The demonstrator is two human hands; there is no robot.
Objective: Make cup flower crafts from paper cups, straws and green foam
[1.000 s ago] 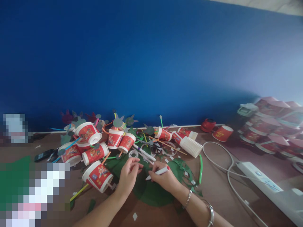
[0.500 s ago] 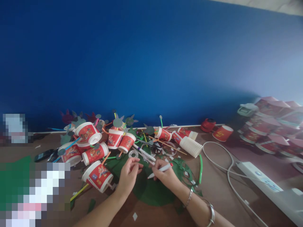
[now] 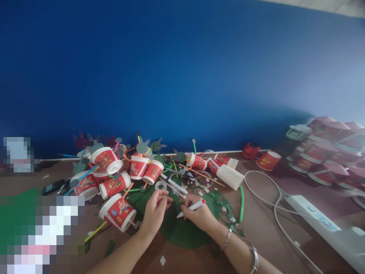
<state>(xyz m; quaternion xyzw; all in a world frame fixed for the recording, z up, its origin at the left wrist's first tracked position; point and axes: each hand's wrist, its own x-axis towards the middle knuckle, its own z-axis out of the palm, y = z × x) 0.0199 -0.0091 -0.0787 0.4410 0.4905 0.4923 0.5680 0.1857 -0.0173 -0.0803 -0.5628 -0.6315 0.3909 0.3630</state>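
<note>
My right hand (image 3: pixel 198 215) is closed around a white marker with a red end (image 3: pixel 196 205). The marker slants down to the left, its tip close to a dark green sheet (image 3: pixel 185 238); whether it touches cannot be told. Opposite it, my left hand (image 3: pixel 155 213) rests on its side at the sheet's left part, fingers loosely curled and a little apart, with nothing visible in them. Between the hands lies dark green surface. Just beyond are a roll of tape (image 3: pixel 161 185) and a white pen with a purple band (image 3: pixel 176 185).
Red paper cups (image 3: pixel 118 213) with straws and grey paper shapes crowd the left. A stack of nested cups (image 3: pixel 230 177) lies behind my right hand, near green scraps (image 3: pixel 221 201). At right are a white cable (image 3: pixel 281 224), a power strip (image 3: pixel 316 217) and piled red cups (image 3: pixel 322 152).
My right hand has tilted the marker slightly, its red end shifting left and down and its tip moving a little lower. My left hand has barely moved.
</note>
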